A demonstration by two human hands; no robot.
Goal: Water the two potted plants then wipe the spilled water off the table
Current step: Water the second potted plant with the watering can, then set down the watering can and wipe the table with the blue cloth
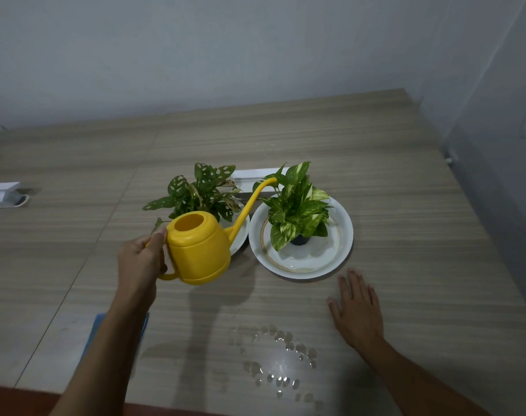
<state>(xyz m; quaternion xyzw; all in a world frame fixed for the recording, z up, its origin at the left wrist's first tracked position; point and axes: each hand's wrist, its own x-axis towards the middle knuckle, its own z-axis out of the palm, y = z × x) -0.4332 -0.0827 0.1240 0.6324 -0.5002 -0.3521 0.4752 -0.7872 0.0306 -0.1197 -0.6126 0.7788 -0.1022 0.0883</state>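
- Two potted plants share one wide wooden surface (375,163), side by side toward the back, each standing on its own white plate.
- Right-hand plate (339,244): holds the variegated plant (297,205); its small dark pot sits near the centre.
- Holey-leaved plant (201,193): on the left, half hidden behind the can.
- Yellow watering can (198,250): raised off the surface, its long spout arching to the variegated plant's leaves. No stream is visible, so whether either plant has been watered I cannot tell.
- Spilled water (276,358): beads and a small puddle near the front edge (not yet wiped, by the look of it).
- Left hand (141,259): grip wrapped shut around the can's handle.
- Right hand (357,307): flat on the surface, fingers spread, holding nothing.
- Blue cloth (93,331): mostly hidden under the left forearm, probably for the wiping to come.
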